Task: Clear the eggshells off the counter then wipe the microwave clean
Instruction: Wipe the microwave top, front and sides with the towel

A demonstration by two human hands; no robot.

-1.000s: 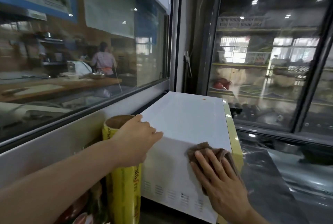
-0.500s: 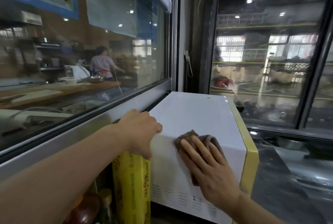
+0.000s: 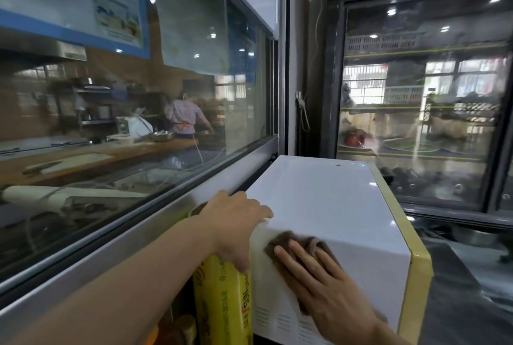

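A brown cloth (image 3: pixel 302 244) is pressed flat against the near side of the white microwave (image 3: pixel 327 205) by the right hand (image 3: pixel 319 286), fingers straight and spread. The microwave's top corner is gripped by the left hand (image 3: pixel 236 222), fingers curled over the edge, just above a yellow roll (image 3: pixel 222 303) standing beside the microwave.

Left hand (image 3: pixel 236 225): forearm extended, fingers curled over an edge. Right hand (image 3: pixel 319 283): fingers straight and spread, palm pressing flat.
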